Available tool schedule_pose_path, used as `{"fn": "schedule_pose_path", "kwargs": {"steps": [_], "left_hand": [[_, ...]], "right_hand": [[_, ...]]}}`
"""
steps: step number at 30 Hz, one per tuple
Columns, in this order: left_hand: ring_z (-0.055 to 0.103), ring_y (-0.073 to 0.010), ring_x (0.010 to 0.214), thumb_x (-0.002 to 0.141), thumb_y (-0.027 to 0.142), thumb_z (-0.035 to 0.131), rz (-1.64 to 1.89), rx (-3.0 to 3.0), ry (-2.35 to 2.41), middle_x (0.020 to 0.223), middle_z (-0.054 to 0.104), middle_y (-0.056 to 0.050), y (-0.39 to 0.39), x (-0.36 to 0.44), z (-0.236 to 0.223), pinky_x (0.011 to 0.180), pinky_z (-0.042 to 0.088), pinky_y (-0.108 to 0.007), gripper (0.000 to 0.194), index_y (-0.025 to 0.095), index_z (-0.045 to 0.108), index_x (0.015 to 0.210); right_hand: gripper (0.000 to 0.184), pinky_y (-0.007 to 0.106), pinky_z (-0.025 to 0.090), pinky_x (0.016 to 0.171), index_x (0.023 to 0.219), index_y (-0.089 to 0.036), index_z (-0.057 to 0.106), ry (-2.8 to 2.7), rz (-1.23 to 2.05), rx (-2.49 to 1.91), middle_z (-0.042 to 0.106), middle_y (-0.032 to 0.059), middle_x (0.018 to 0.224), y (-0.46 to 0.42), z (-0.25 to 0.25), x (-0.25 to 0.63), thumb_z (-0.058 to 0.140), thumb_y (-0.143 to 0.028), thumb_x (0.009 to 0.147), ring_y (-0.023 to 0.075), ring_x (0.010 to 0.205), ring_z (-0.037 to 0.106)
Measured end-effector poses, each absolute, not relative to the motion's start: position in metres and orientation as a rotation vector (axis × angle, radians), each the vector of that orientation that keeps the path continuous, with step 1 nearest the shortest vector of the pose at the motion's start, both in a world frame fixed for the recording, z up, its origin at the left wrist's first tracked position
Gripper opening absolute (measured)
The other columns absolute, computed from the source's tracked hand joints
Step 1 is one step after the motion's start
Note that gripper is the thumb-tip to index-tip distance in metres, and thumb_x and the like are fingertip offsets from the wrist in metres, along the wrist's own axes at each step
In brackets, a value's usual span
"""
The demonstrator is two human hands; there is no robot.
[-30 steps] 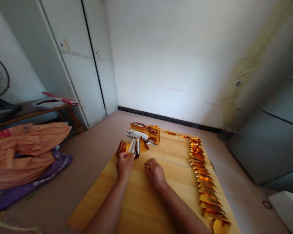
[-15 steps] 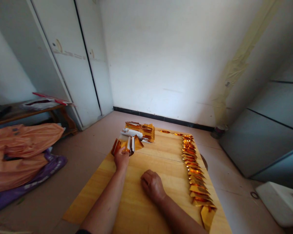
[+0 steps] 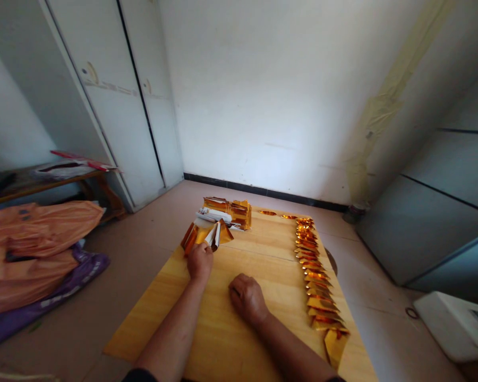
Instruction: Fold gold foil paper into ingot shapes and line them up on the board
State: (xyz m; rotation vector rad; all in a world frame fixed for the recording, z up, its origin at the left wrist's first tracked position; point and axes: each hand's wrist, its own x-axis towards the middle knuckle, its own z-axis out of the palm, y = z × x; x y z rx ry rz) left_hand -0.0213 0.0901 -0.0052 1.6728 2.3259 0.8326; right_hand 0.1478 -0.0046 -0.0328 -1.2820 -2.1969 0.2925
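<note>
At the far left of the wooden table, my left hand (image 3: 200, 261) has its fingers closed on the near edge of loose gold foil paper (image 3: 202, 234), whose folded pieces show white undersides. My right hand (image 3: 247, 298) rests on the middle of the table, fingers curled under; whatever they hold, if anything, is hidden. Behind the loose sheets lies a stack of gold foil paper (image 3: 242, 213) beside a white roll-like bundle (image 3: 214, 215). Along the right edge runs a long row of folded gold foil pieces (image 3: 316, 281), overlapping one another.
The wooden table (image 3: 263, 254) stands on a tiled floor. Two flat foil pieces (image 3: 267, 213) lie at its far edge. A white box (image 3: 456, 329) sits at the right, an orange bag (image 3: 43, 228) at the left. Cabinets (image 3: 103, 106) flank the wall.
My left hand has drawn back slightly toward me along the foil, its fingers now at the near edge. My right hand stays in about the same spot.
</note>
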Motion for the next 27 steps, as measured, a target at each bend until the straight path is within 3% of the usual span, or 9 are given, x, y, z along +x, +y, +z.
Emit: {"fn": "schedule_pose_path", "kwargs": {"steps": [7, 14, 17, 20, 23, 25, 27], "left_hand": [[0.052, -0.0167, 0.064, 0.078, 0.032, 0.054, 1.07, 1.549, 2.209, 0.064, 0.06, -0.004, 0.09, -0.024, -0.007, 0.056, 0.032, -0.025, 0.026, 0.018, 0.059, 0.057], [0.052, -0.0173, 0.068, 0.084, 0.033, 0.044, 1.274, 1.568, 2.224, 0.075, 0.062, -0.006, 0.075, -0.027, 0.004, 0.059, 0.032, -0.026, 0.032, 0.017, 0.062, 0.064], [0.052, -0.0164, 0.072, 0.084, 0.033, 0.045, 1.567, 1.579, 2.128, 0.075, 0.06, -0.005, 0.065, -0.025, 0.021, 0.064, 0.036, -0.026, 0.03, 0.017, 0.059, 0.062], [0.053, -0.015, 0.071, 0.082, 0.038, 0.049, 1.832, 1.492, 1.829, 0.068, 0.056, -0.001, 0.056, -0.014, 0.04, 0.069, 0.04, -0.025, 0.028, 0.018, 0.057, 0.064], [0.052, -0.0121, 0.062, 0.072, 0.041, 0.061, 1.854, 1.11, 1.481, 0.064, 0.056, 0.002, 0.048, 0.007, 0.052, 0.06, 0.041, -0.023, 0.024, 0.017, 0.057, 0.071], [0.055, -0.0116, 0.061, 0.065, 0.038, 0.067, 1.805, 0.793, 1.174, 0.067, 0.059, 0.003, 0.042, 0.023, 0.054, 0.059, 0.043, -0.022, 0.026, 0.017, 0.055, 0.074], [0.061, -0.0138, 0.068, 0.056, 0.029, 0.074, 1.704, 0.532, 0.955, 0.075, 0.064, 0.001, 0.035, 0.037, 0.05, 0.065, 0.048, -0.026, 0.032, 0.017, 0.055, 0.079]], "right_hand": [[0.015, 0.024, 0.035, 0.065, 0.074, -0.019, 0.06, -2.199, 0.289, -1.282, 0.059, 0.0023, 0.076, -0.005, -0.031, 0.148, 0.049, -0.01, 0.08, 0.0135, 0.07, 0.053], [0.016, 0.024, 0.037, 0.066, 0.075, -0.018, 0.062, -2.161, 0.34, -1.261, 0.06, 0.0034, 0.077, -0.004, -0.03, 0.148, 0.049, -0.011, 0.079, 0.0139, 0.071, 0.054], [0.016, 0.025, 0.039, 0.067, 0.076, -0.018, 0.063, -2.11, 0.421, -1.244, 0.061, 0.0039, 0.078, -0.003, -0.031, 0.15, 0.049, -0.012, 0.078, 0.0147, 0.072, 0.055], [0.015, 0.026, 0.042, 0.071, 0.081, -0.019, 0.064, -1.958, 0.609, -1.215, 0.064, 0.0039, 0.081, -0.001, -0.031, 0.152, 0.05, -0.015, 0.076, 0.0157, 0.077, 0.058], [0.012, 0.028, 0.044, 0.07, 0.082, -0.02, 0.062, -1.641, 0.971, -1.176, 0.064, 0.0032, 0.08, 0.001, -0.024, 0.152, 0.054, -0.028, 0.078, 0.0165, 0.075, 0.059], [0.025, 0.029, 0.046, 0.065, 0.09, -0.021, 0.06, -1.328, 1.298, -1.075, 0.065, 0.0034, 0.082, 0.001, -0.013, 0.152, 0.054, -0.044, 0.08, 0.0165, 0.071, 0.06], [0.042, 0.03, 0.049, 0.064, 0.106, -0.024, 0.054, -1.007, 1.549, -0.882, 0.065, 0.0048, 0.098, 0.001, 0.0, 0.152, 0.052, -0.057, 0.08, 0.018, 0.079, 0.062]]}}
